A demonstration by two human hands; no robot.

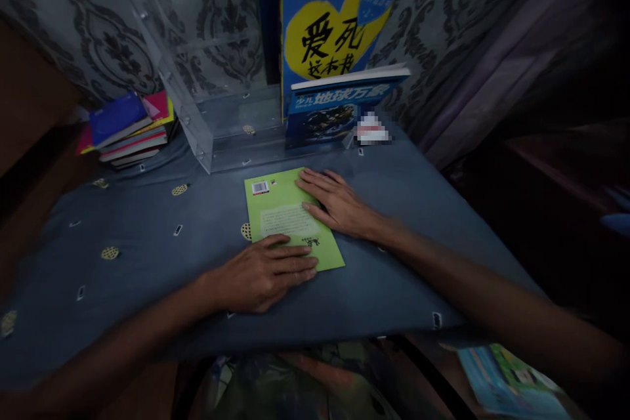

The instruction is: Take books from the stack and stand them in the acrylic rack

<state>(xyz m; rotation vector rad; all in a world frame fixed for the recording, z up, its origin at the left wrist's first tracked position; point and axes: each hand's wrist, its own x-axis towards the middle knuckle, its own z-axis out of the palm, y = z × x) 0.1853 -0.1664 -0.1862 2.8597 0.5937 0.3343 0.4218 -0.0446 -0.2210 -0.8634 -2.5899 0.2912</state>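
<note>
A thin light-green book (275, 193) lies closed on the blue tablecloth, its back cover up with a barcode and a block of small print. My left hand (270, 270) rests flat across the book's near left part, fingers stretched to the right. On its right edge lies my right hand (337, 202), palm down with the fingers extended over the cover. Neither hand grips anything. Part of the book is hidden under both hands.
A clear plastic rack (204, 138) stands behind the book, holding a blue book with a yellow heart (315, 20) and a blue earth book (325, 121). Several stacked books (130, 128) sit at the left. Another book (512, 380) lies below the table's near right edge.
</note>
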